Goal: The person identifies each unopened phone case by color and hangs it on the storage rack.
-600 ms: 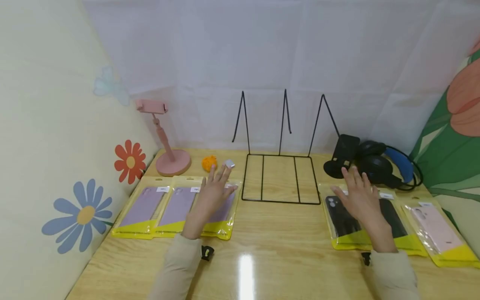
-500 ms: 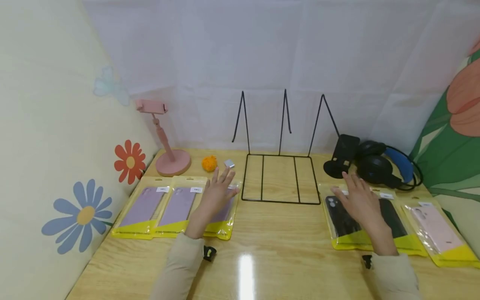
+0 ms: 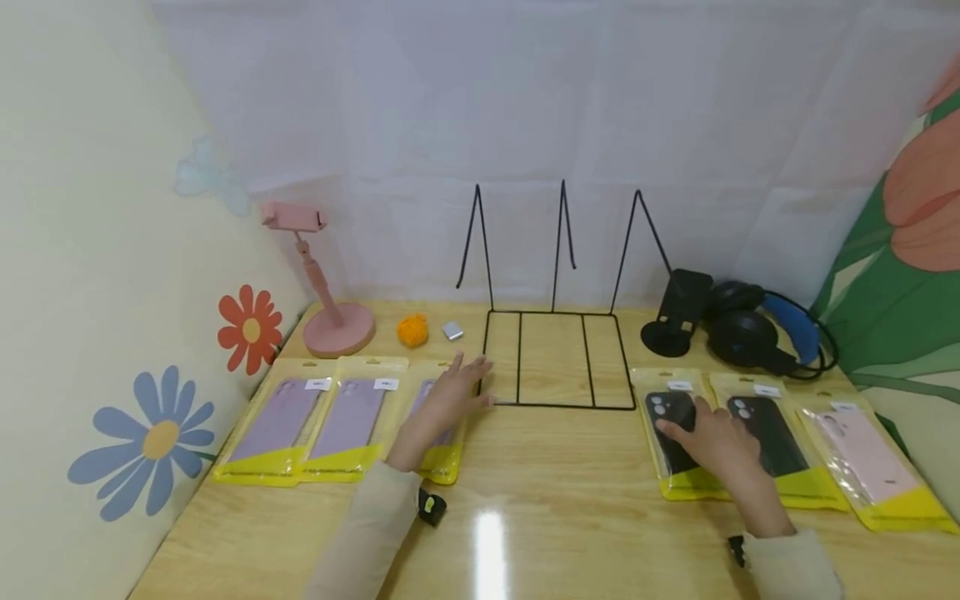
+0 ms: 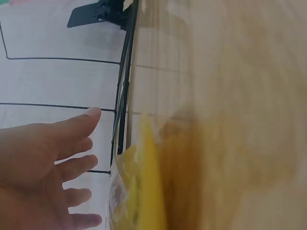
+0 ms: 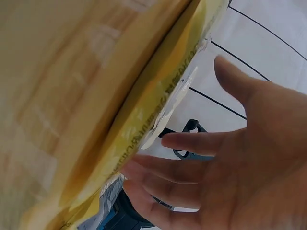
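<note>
Toward the left, my left hand (image 3: 446, 400) is over the right-hand one of three packaged purple phone cases (image 3: 433, 417), its fingers spread near the front left corner of a black wire rack (image 3: 555, 406). In the left wrist view the left palm holds nothing. My right hand (image 3: 720, 442) is over two packaged black phone cases (image 3: 768, 429), partly covering the left one (image 3: 672, 412). Its thumb stands apart from its fingers, which bend toward the packages. In the right wrist view, the fingertips are right at the edge of a yellow package (image 5: 144, 105).
A pink phone stand (image 3: 341, 329), an orange fuzzy ball (image 3: 412, 331) and a small silver-grey block (image 3: 453, 331) stand behind the left packages. Black phone stand (image 3: 684, 300) and headphones (image 3: 742, 333) are at the back right. A packaged pink case (image 3: 873, 454) lies far right.
My left hand has shifted right and slightly forward toward the rack. The right hand has lowered toward the black cases with its fingers bending more. The head view has shifted slightly.
</note>
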The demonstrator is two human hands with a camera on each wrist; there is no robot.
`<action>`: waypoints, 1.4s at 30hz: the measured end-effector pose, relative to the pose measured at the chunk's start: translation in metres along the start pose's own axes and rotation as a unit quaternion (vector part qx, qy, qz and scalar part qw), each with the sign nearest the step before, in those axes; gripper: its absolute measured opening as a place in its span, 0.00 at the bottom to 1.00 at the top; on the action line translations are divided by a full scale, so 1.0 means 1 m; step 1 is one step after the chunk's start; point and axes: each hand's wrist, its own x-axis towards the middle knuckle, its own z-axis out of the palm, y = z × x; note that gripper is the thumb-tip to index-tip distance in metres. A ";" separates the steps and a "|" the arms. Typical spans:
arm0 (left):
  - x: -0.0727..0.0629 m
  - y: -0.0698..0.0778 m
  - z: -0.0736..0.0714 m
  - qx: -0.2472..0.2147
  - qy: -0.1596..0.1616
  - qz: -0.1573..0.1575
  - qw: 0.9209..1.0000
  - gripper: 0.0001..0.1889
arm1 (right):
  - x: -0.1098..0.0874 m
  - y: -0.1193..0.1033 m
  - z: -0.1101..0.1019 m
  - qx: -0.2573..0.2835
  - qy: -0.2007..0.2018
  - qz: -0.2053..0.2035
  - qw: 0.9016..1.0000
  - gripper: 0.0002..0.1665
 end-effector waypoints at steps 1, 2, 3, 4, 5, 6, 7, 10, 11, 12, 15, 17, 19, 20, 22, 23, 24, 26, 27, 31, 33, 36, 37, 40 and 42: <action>-0.001 0.000 0.002 -0.002 -0.004 -0.002 1.000 0.33 | 0.000 0.000 0.000 -0.002 -0.010 0.003 1.000 0.62; -0.002 -0.001 0.003 -0.001 -0.006 -0.004 1.000 0.33 | -0.001 -0.001 0.001 -0.004 -0.019 0.006 1.000 0.63; -0.002 -0.001 0.005 -0.002 -0.009 -0.009 1.000 0.32 | -0.001 -0.001 0.001 -0.006 -0.025 0.008 1.000 0.64; -0.003 -0.001 0.006 -0.003 -0.010 -0.010 1.000 0.32 | -0.001 -0.002 0.001 -0.010 -0.028 0.009 1.000 0.65; -0.003 -0.002 0.008 -0.003 -0.010 -0.013 1.000 0.31 | -0.001 -0.002 0.001 -0.013 -0.032 0.010 0.999 0.65; -0.003 -0.002 0.009 -0.003 -0.010 -0.013 1.000 0.31 | -0.001 -0.002 0.002 -0.016 -0.034 0.012 0.999 0.65; -0.003 -0.002 0.010 -0.001 -0.009 -0.013 1.000 0.32 | -0.001 -0.002 0.002 -0.018 -0.036 0.012 0.999 0.65; -0.003 -0.003 0.012 0.008 -0.007 -0.015 1.000 0.32 | 0.000 -0.002 0.004 -0.022 -0.038 0.010 0.999 0.64; -0.002 -0.003 0.012 0.012 -0.008 -0.017 1.000 0.32 | 0.000 -0.003 0.005 -0.022 -0.039 0.010 0.999 0.64; -0.003 -0.002 0.013 0.017 -0.008 -0.017 1.000 0.32 | 0.000 -0.003 0.005 -0.023 -0.039 0.010 0.999 0.63; -0.004 -0.001 0.013 0.028 -0.011 -0.020 0.999 0.31 | 0.000 -0.002 0.006 -0.026 -0.039 0.008 0.999 0.63; -0.005 0.000 0.013 0.028 -0.011 -0.024 0.999 0.30 | -0.001 -0.002 0.006 -0.025 -0.037 0.004 0.999 0.62; -0.005 0.000 0.012 0.029 -0.009 -0.024 0.999 0.30 | -0.001 -0.002 0.006 -0.021 -0.032 -0.001 0.999 0.60; -0.005 0.001 0.012 0.030 -0.006 -0.024 0.999 0.30 | -0.001 -0.002 0.006 -0.020 -0.029 -0.004 0.999 0.60; -0.005 0.000 0.012 0.036 -0.001 -0.023 0.999 0.30 | -0.001 -0.001 0.006 -0.015 -0.024 -0.009 1.000 0.58; -0.004 -0.001 0.012 0.040 0.001 -0.022 0.999 0.30 | 0.000 -0.001 0.006 -0.014 -0.022 -0.012 1.000 0.57; -0.003 -0.001 0.012 0.043 0.002 -0.023 0.999 0.30 | 0.001 -0.001 0.005 -0.012 -0.020 -0.014 1.000 0.57; -0.002 -0.002 0.012 0.049 0.004 -0.026 0.998 0.30 | 0.002 -0.001 0.004 -0.007 -0.017 -0.021 1.000 0.56; -0.002 -0.002 0.012 0.051 0.006 -0.028 0.998 0.30 | 0.003 -0.001 0.004 -0.004 -0.014 -0.025 1.000 0.56; 0.000 -0.002 0.011 0.057 0.015 -0.030 0.998 0.29 | 0.005 0.001 0.002 0.014 -0.008 -0.036 0.999 0.56; 0.000 -0.003 0.011 0.058 0.021 -0.027 0.998 0.28 | 0.005 0.001 0.001 0.020 -0.003 -0.038 0.999 0.56; 0.000 -0.004 0.012 0.056 0.028 -0.026 0.998 0.28 | 0.006 0.001 0.001 0.021 0.003 -0.036 0.999 0.57; 0.001 -0.005 0.012 0.055 0.030 -0.026 0.998 0.28 | 0.007 0.002 0.001 0.020 0.006 -0.038 0.999 0.57; 0.001 -0.006 0.013 0.051 0.035 -0.025 0.998 0.27 | 0.009 0.005 0.000 0.025 0.019 -0.056 0.998 0.57; 0.002 -0.008 0.013 0.047 0.037 -0.024 0.998 0.27 | 0.009 0.008 -0.002 0.050 0.027 -0.081 0.995 0.54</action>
